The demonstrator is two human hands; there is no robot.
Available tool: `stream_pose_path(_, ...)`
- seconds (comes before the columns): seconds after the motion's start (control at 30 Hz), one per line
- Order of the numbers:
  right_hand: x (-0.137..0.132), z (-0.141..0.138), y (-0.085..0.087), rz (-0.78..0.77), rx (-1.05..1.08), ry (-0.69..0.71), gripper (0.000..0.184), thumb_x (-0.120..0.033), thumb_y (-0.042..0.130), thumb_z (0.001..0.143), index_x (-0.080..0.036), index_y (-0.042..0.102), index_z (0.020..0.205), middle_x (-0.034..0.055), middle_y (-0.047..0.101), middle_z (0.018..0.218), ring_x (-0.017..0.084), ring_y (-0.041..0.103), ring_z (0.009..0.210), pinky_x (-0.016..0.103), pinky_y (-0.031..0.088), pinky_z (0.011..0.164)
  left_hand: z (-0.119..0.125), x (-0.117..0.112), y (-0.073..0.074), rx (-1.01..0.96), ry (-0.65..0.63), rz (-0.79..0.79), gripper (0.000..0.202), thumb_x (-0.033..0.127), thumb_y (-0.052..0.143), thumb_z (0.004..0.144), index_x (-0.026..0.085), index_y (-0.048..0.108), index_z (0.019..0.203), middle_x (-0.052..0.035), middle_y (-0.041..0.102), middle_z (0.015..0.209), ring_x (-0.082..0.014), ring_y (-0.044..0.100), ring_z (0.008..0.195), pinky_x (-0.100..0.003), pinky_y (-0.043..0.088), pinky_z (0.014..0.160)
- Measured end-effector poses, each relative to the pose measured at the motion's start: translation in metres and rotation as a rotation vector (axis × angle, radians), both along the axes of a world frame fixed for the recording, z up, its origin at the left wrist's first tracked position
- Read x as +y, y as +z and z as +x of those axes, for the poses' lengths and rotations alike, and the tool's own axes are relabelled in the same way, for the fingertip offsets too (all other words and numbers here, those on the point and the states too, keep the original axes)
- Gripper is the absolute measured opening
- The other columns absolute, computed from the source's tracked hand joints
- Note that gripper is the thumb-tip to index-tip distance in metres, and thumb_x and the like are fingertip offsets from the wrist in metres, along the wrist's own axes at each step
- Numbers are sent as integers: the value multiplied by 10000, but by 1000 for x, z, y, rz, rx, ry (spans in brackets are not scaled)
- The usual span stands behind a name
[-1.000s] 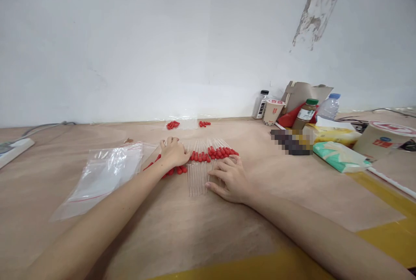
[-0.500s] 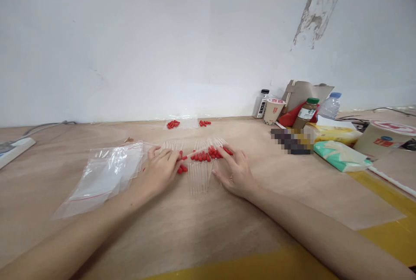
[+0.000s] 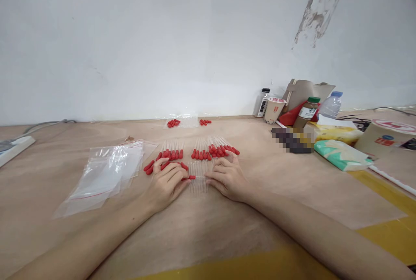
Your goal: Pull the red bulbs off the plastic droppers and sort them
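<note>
"At the middle of the counter (image 3: pixel 195 236), what do the two hands have between them?"

"One slim piece lying crosswise: a red bulb (image 3: pixel 192 177) at its left end and a clear tube (image 3: pixel 199 178) running on to the right. It passes over a row of loose tubes (image 3: pixel 196 190) laid side by side."

"And how does each grip stand?"

"The left hand (image 3: pixel 165 182) has thumb and fingers drawn together on the red bulb. The right hand (image 3: pixel 229 178) looks pinched on the far end of the clear tube, though that end is hidden by the fingertips, so I can't say how much is held."

"What lies just beyond them?"

"Two groups of red-ended droppers, their clear stems pointing toward the wall (image 3: pixel 162 54): the left group (image 3: pixel 173 153) behind the left hand, the right group (image 3: pixel 201 155) fanned out and reaching the right hand's fingers. A few more red bulbs (image 3: pixel 149 168) lie beside the left hand, partly covered by it."

"Anything farther off?"

"Clear zip bags (image 3: pixel 107 176) lie flat to the left. Near the wall sit two small red heaps (image 3: pixel 173 123), with clear plastic between them. A paper cup (image 3: pixel 274 110) stands off to the right, among bottles."
</note>
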State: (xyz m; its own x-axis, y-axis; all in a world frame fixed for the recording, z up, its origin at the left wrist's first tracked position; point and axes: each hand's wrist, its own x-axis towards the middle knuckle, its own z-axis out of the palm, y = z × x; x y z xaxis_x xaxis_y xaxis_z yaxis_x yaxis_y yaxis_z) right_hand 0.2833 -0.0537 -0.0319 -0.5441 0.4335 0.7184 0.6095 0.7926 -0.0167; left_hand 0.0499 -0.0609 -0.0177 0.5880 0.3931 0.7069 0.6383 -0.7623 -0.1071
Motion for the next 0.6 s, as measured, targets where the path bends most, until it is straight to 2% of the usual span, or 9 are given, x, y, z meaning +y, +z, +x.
stream_pose_path(0.1,-2,-1,3,-3,-12,0,185,-318,504,875,-234,661,826,-25,636,682,132,520,775,407,218,952,0,1,2,30,13,11,125,262,578,829,233,616,945,1,688,904,-190,594,919,-444,259,989)
stream_pose_path(0.2,-5,-2,6,-15,-29,1,198,-301,484,883,-228,655,816,-22,635,683,126,508,751,391,238,921,1,2,3,66,-19,1,121,285,572,834,252,645,924,-5,682,979,-210,576,983,-466,254,995)
stream_pose_path(0.4,-7,-1,6,-24,-63,23,202,-286,482,877,-232,646,771,-36,624,627,116,497,702,399,211,948,1,-1,6,92,-54,-72,136,266,525,862,227,639,800,23,689,805,-162,595,904,-440,238,1027)
stream_pose_path(0.6,-7,1,4,-1,-40,58,190,-271,494,867,-224,631,744,-46,613,601,110,485,688,402,205,956,0,-4,7,124,-53,-71,172,233,491,874,205,612,755,13,674,771,-160,583,845,-437,257,997)
